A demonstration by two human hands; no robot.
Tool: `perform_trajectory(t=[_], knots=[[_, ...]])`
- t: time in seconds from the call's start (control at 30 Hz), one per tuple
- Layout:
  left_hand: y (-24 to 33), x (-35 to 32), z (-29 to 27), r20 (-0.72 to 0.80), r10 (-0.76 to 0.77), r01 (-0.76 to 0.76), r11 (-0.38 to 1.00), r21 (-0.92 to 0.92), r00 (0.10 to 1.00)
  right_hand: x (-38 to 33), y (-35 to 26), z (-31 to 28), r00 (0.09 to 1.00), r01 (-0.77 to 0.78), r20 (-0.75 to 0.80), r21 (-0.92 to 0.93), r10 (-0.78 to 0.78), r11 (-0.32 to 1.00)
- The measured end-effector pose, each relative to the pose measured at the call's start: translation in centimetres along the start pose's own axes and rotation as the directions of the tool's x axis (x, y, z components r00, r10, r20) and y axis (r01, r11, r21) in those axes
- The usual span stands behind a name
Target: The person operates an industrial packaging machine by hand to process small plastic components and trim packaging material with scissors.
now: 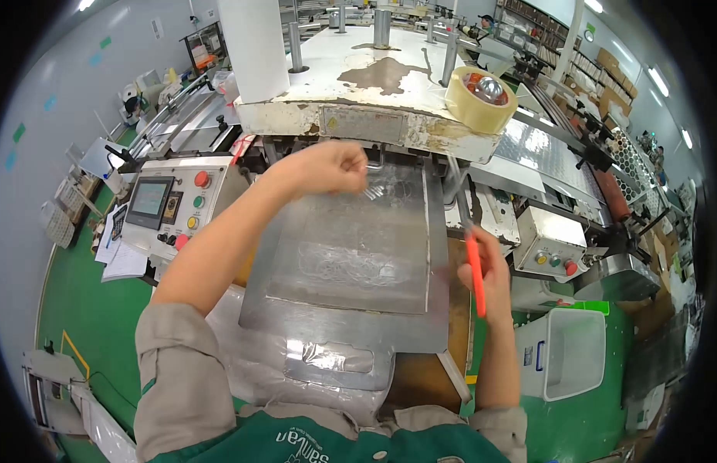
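My left hand [335, 167] is raised over the far part of a flat grey metal plate [343, 328], its fingers curled together. Whatever they hold, if anything, is hidden. Just below those fingers, a few small shiny strips [375, 191] show on the plate's surface. On the plate's right side, my right hand [493, 272] grips an orange-handled tool [475, 270] with a long, thin grey end pointing away from me. I cannot make out the tool's exact kind. Scuffed, wavy marks cover the middle of the plate, and its near end has a cut-out handle slot.
A white, chipped machine head [358, 116] overhangs the plate's far end, carrying a roll of clear yellowish tape [482, 100]. A control panel [181, 208] stands left; a button box [553, 243] stands right. A white plastic bin [563, 355] sits on the green floor.
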State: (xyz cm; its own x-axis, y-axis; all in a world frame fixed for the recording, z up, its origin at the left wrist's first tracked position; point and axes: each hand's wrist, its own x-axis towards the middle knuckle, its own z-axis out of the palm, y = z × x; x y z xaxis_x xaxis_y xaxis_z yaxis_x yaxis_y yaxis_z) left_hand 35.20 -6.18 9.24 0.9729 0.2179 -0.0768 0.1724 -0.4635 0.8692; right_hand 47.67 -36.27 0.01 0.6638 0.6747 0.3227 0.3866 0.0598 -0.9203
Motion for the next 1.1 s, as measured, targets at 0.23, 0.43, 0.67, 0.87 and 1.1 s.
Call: perform_trajectory(t=[0.23,0.43,0.67,0.87,1.1], knots=[[-6.3,-5.8,2.2,-0.07,-0.082,0.063,0.969,-0.239,0.994,-7.2,3.9,-2.6,0.975,-0.212,-0.199,-0.723,0.096,0.657],[-5.8,-7.3,5.9,0.064,-0.103,0.116,0.964,-0.24,0.993,-7.2,3.6,-1.2,0.998,0.022,0.042,-0.9,0.038,0.436],[-1.4,-8.3,11.9,0.088,0.079,-0.023,0.857,-0.515,0.993,-4.9,-4.6,4.1,0.952,-0.264,0.237,0.327,0.192,0.907],[-2.1,-8.1,13.2,0.008,0.162,-0.14,0.877,-0.46,0.987,-4.5,-2.9,6.1,0.98,-0.186,0.024,0.46,0.197,0.868],[-5.5,-5.4,9.0,-0.238,0.318,-0.088,0.747,0.659,0.918,-3.1,-1.5,5.9,0.973,-0.076,-0.179,0.352,0.147,0.933]])
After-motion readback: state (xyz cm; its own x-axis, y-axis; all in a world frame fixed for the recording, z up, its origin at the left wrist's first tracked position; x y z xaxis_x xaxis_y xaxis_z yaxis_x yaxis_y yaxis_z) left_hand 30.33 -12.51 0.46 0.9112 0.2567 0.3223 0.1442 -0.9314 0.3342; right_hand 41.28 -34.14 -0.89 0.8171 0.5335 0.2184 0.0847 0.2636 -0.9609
